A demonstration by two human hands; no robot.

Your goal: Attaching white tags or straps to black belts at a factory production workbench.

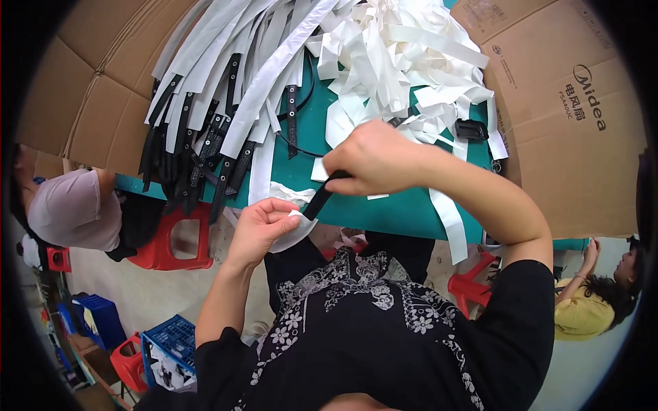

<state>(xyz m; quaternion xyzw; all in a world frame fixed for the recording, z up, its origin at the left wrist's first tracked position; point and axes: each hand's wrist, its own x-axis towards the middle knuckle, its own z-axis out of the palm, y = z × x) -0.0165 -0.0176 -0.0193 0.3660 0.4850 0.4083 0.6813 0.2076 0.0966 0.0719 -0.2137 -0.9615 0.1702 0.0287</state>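
Near the table's front edge, my left hand [259, 231] pinches a white strip [296, 237] between thumb and fingers. A black belt [317, 204] runs from that strip up to my right hand [370, 161], whose fingers are closed round its other visible end. The belt slants between the hands, its lower end meeting the white strip at my left fingertips; whether it goes inside the strip I cannot tell. Left of my hands lies a heap of black belts with metal eyelets [186, 154], many with long white strips [264, 85] over them.
A tangle of loose white strips [404, 51] covers the back of the green table [384, 218]. A black buckle [471, 129] lies at the right. Cardboard walls [103, 82] flank the table, another cardboard panel [558, 151] at right. Seated people are at both sides.
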